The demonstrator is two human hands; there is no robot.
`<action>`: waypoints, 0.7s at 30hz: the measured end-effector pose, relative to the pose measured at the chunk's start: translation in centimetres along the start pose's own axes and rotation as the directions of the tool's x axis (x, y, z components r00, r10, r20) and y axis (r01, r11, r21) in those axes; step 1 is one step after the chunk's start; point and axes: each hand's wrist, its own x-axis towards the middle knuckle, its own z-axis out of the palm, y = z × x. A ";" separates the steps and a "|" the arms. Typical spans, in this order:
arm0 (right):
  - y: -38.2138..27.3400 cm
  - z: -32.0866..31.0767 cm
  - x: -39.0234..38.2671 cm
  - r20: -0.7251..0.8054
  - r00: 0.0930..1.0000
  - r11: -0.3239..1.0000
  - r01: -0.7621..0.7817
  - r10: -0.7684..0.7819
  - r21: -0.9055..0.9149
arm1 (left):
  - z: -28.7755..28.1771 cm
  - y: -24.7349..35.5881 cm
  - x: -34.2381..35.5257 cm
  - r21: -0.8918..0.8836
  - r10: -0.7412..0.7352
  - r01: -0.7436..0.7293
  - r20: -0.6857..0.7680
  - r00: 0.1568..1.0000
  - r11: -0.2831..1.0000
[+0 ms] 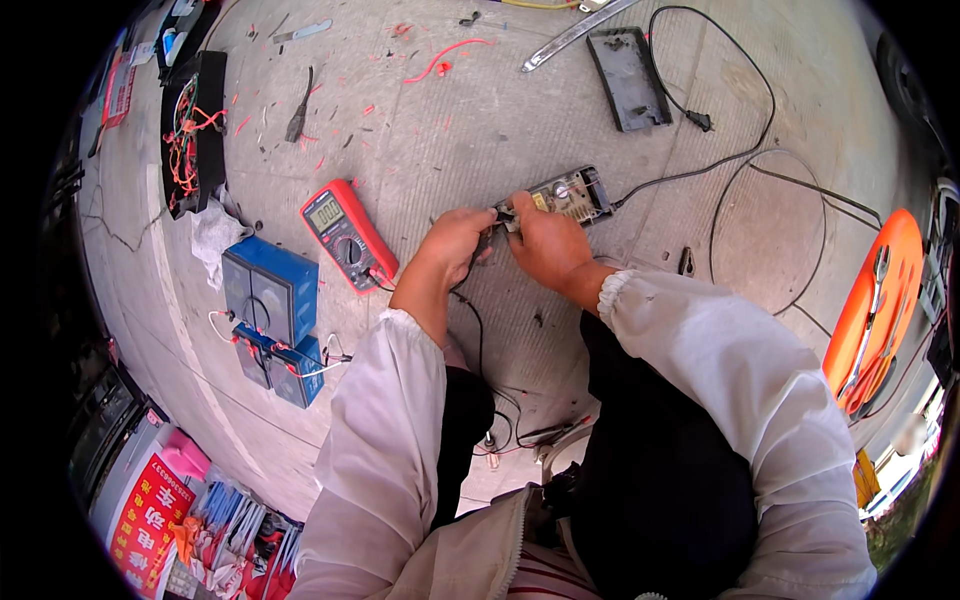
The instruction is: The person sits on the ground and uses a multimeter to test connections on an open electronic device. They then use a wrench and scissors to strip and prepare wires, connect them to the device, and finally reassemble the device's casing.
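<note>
An opened charger (562,197) with a bare circuit board in a dark case lies on the concrete. My right hand (552,240) is closed on its near left end, the thumb pressed on the board. Beside it, my left hand (458,242) is closed in a pinch at the same end. A small dark piece shows between the hands, but what the left fingertips hold is mostly hidden. A black lead (480,330) runs down from below the left hand. Left of the hands lies a red multimeter (348,237) with its display lit and leads plugged in.
An empty black case half (630,85) and a power cord (772,100) lie beyond. Blue batteries (270,290) joined by wires stand left, near a black box of wiring (192,135). An orange tray (872,310) with wrenches is at right. Wire scraps litter the floor.
</note>
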 end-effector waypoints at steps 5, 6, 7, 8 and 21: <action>0.2 0.1 0.6 -0.068 0.987 0.986 0.137 -0.144 -0.091 | 0.3 0.1 0.0 0.044 0.012 -0.012 -0.005 1.000 0.999; 0.1 0.1 0.7 -0.095 0.979 0.979 0.167 -0.179 -0.115 | 0.4 0.0 0.1 0.080 0.025 -0.023 -0.035 0.999 0.997; 0.1 0.1 0.8 -0.121 0.969 0.971 0.196 -0.213 -0.139 | 0.4 -0.2 0.2 0.115 0.040 -0.032 -0.064 0.997 0.993; 0.0 0.0 0.7 -0.112 0.968 0.965 0.203 -0.224 -0.167 | 0.4 -0.3 0.3 0.260 0.109 -0.072 -0.130 0.986 0.963; 0.2 -1.8 1.5 -0.101 0.912 0.862 0.333 -0.397 -0.383 | 1.7 -1.6 0.1 0.344 0.382 -0.273 -0.303 0.873 0.898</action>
